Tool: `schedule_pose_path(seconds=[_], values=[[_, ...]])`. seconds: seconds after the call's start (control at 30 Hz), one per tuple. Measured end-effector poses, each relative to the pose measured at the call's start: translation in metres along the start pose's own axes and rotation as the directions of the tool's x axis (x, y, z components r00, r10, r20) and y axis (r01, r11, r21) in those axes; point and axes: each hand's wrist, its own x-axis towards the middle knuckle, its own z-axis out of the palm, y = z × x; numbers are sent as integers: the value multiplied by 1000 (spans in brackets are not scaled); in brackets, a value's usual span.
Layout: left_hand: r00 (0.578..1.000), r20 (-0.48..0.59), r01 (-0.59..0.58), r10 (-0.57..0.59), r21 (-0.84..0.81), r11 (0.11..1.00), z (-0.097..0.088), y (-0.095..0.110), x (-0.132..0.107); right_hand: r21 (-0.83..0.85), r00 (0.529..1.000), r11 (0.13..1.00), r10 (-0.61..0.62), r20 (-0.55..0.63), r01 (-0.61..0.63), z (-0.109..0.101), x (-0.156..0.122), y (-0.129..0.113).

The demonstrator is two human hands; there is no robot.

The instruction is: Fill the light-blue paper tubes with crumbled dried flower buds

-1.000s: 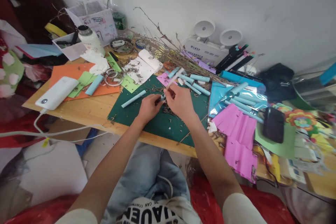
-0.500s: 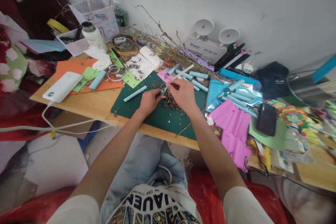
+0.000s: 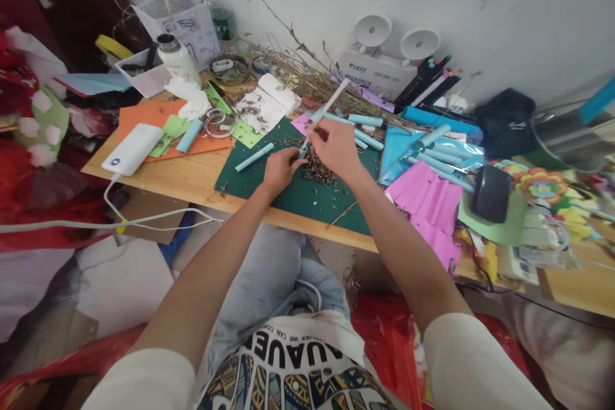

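My left hand (image 3: 281, 170) is closed around a light-blue paper tube (image 3: 302, 152), with only its top end showing past the fingers. In my right hand (image 3: 338, 147) is a thin white stick (image 3: 330, 101), pinched low and slanting up to the right. The stick's lower end is at the mouth of the tube; how far in it goes I cannot tell. Under both hands lies a dark green mat (image 3: 245, 182). A heap of dry brown plant bits (image 3: 319, 173) is on the mat just below my right hand. Another blue tube (image 3: 254, 157) rests left of my left hand.
Dry twigs (image 3: 307, 51) lie along the wall before a white router (image 3: 372, 73). Blue tubes in a clear bag (image 3: 435, 157) and pink crinkled paper (image 3: 425, 205) are at right. At left are a white power bank (image 3: 132, 150) and white bottle (image 3: 177, 59).
The white stick has swung from a low slant to a steeper one, its lower end now at the tube's mouth. The tube is held more upright. The whole view has shifted slightly.
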Motion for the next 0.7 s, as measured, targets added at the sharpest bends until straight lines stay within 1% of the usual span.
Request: schedule_pose_path(seconds=[0.13, 0.3, 0.37, 0.43, 0.53, 0.7], values=[[1000, 1, 21, -21, 10, 1000, -1, 1, 0, -46, 1000, 999, -19, 6, 20, -2, 0, -4], [1000, 6, 26, -26, 15, 1000, -2, 3, 0, -57, 1000, 998, -24, 10, 24, 0, -3, -6], [1000, 8, 28, -29, 17, 999, -3, 4, 0, -66, 1000, 998, -19, -10, 18, 0, -5, -5], [1000, 12, 28, -28, 16, 999, -4, 4, -1, -58, 1000, 998, -6, -29, 4, 1, -7, -4], [999, 21, 25, -25, 11, 1000, -4, 4, -1, -47, 1000, 999, -8, -24, 7, 3, -10, -2], [1000, 8, 19, -19, -2, 1000, -2, 2, -1, -13, 998, 999, 32, -50, -33, 4, -10, 0]])
